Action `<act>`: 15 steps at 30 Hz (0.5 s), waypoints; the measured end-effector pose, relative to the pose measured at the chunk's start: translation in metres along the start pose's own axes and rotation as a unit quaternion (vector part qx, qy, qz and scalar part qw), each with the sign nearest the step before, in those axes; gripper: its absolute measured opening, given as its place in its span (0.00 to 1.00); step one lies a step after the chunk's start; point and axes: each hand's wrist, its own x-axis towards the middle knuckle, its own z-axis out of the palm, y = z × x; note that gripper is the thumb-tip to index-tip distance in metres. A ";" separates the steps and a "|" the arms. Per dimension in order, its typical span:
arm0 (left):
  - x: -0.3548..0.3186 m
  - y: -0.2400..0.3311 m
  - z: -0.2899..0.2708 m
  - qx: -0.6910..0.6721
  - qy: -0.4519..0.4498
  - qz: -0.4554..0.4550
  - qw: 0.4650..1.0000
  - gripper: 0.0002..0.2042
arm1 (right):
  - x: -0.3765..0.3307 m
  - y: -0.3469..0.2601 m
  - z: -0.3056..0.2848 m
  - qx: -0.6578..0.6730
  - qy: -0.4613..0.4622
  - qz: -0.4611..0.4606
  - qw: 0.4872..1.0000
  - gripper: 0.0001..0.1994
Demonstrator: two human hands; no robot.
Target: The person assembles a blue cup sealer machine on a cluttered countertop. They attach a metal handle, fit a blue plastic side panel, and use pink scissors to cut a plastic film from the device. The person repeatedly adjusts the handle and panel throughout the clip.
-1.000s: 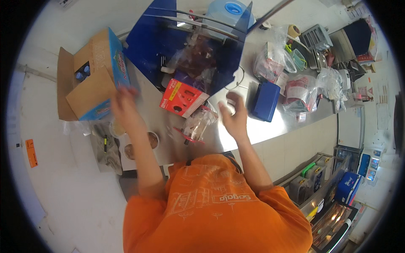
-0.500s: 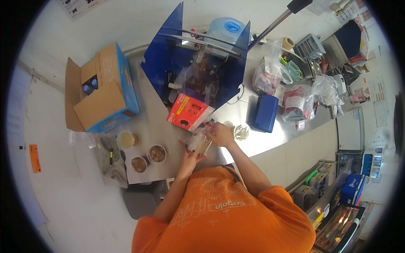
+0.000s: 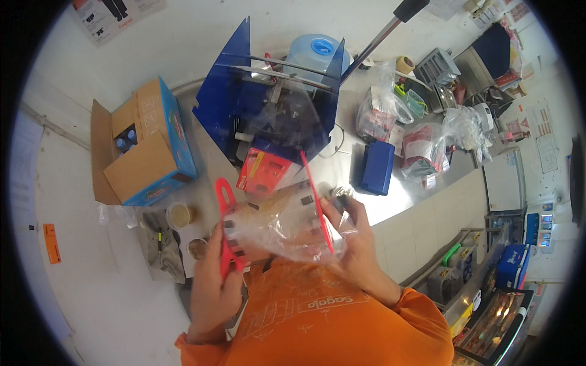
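Close in front of my orange shirt, I hold a clear plastic film piece [image 3: 274, 213] with black square marks and red ends; it looks like a roll of sealing film. My left hand [image 3: 210, 290] is closed on its red looped end [image 3: 226, 244]. My right hand [image 3: 357, 247] grips the other side, by a long red strip [image 3: 317, 201], with loose clear film bunched at the fingers. Just beyond stands a red box [image 3: 264, 172], partly hidden by the film. Behind that is a blue machine [image 3: 210, 104] with a long lever [image 3: 381, 49], like a cup sealer.
An open carton [image 3: 143, 161] with blue-capped bottles stands on the left. Near it are cups [image 3: 180, 215] of liquid and a grey cloth [image 3: 160, 244]. A blue box [image 3: 377, 168] and plastic-wrapped packs [image 3: 422, 149] lie on the right of the steel counter.
The film has come up closer to me and looks larger. My hands have moved apart to its two ends. The view has shifted slightly, and one cup is now hidden behind my left hand.
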 end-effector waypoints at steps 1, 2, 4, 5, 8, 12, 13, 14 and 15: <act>0.002 0.019 -0.008 0.018 0.007 0.020 1.000 0.32 | 0.004 -0.006 -0.004 0.011 0.024 -0.016 1.000 0.36; 0.005 0.039 -0.015 0.038 0.014 0.041 0.998 0.32 | 0.009 -0.007 -0.008 0.035 0.044 -0.028 0.998 0.36; 0.021 0.058 -0.026 0.068 0.030 0.087 0.993 0.31 | 0.025 -0.009 -0.014 0.081 0.081 -0.056 0.992 0.35; 0.029 0.068 -0.036 0.087 0.044 0.101 0.990 0.30 | 0.041 -0.011 -0.015 0.081 0.103 -0.090 0.987 0.34; 0.089 0.077 -0.043 0.071 0.159 0.240 0.955 0.25 | 0.104 -0.013 -0.014 0.014 0.198 -0.173 0.965 0.31; 0.162 0.099 -0.049 0.084 0.131 0.274 0.949 0.20 | 0.144 0.000 -0.005 0.073 0.175 -0.078 0.979 0.30; 0.173 0.096 -0.052 0.098 0.121 0.270 0.950 0.20 | 0.150 0.007 -0.002 0.060 0.182 -0.100 0.976 0.30; 0.178 0.091 -0.053 0.112 0.111 0.266 0.951 0.20 | 0.151 0.009 0.000 0.078 0.175 -0.088 0.978 0.30; 0.180 0.087 -0.054 0.107 0.111 0.259 0.954 0.20 | 0.152 0.008 0.000 0.095 0.168 -0.078 0.978 0.30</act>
